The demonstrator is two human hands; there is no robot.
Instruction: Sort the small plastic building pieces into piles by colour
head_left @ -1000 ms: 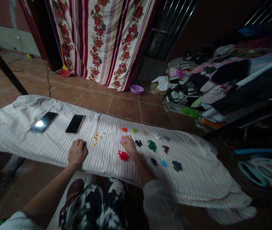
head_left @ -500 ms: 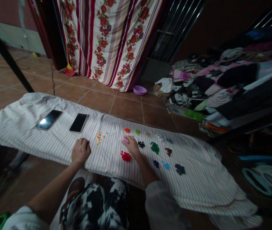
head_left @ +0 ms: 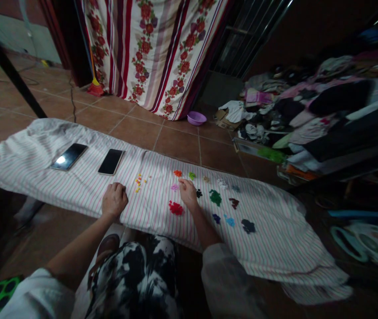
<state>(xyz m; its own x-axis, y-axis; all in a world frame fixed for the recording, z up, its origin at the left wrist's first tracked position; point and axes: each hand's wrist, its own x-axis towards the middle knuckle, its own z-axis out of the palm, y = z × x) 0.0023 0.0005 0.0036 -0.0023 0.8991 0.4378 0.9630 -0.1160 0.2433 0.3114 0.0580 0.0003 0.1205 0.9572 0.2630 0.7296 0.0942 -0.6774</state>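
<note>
Here, left hand [head_left: 114, 199]: it rests curled on your striped, cloth-covered desk [head_left: 275, 248], well left of the pink pile [head_left: 174, 187]; whether its fingers hold anything is hidden.
Red pile [head_left: 176, 208]: on your side of the pink one, with a gap between.
Right hand [head_left: 188, 193]: by far your nearer hand to the pink pile, its fingers [head_left: 181, 182] bent inward; whether the tips meet or pinch a piece is too small to tell.
Black pile [head_left: 199, 193]: just right of your right hand, which may hide part of it.
Pink pile: just left of your right fingertips and slightly toward you; loose, no clear long axis.
Yellow bits [head_left: 138, 183]: between your hands, strung out away from you.
Lime pile [head_left: 192, 176]: beyond your right hand.
Orange pile [head_left: 177, 173]: just past those fingertips, slightly left.
</note>
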